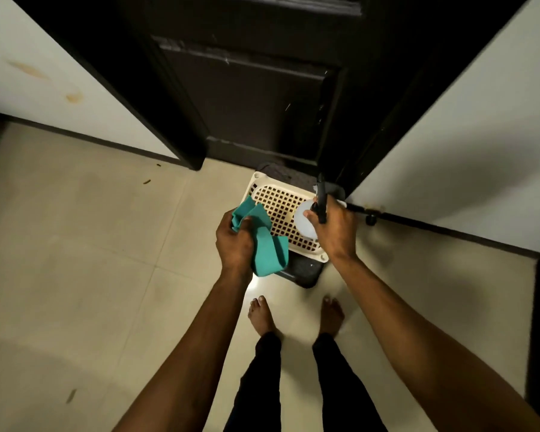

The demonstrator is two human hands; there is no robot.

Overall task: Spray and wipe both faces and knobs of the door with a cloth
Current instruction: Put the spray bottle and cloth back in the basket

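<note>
A dark brown panelled door [247, 98] stands shut straight ahead, only its lower part in view; no knob shows. My left hand [235, 241] grips a teal cloth [270, 247], which hangs down to the right of the hand. My right hand [335, 229] holds a spray bottle with a white round body [304, 221] and a black trigger head [321, 198]. Both hands hover low, over a cream perforated plastic stool [281, 201] in front of the door.
White walls [468, 145] flank the dark door frame on both sides. A dark mat [303, 271] lies under the stool on the beige tiled floor [106, 260]. My bare feet [262, 316] stand just behind it. A small door stopper [370, 218] sits by the right skirting.
</note>
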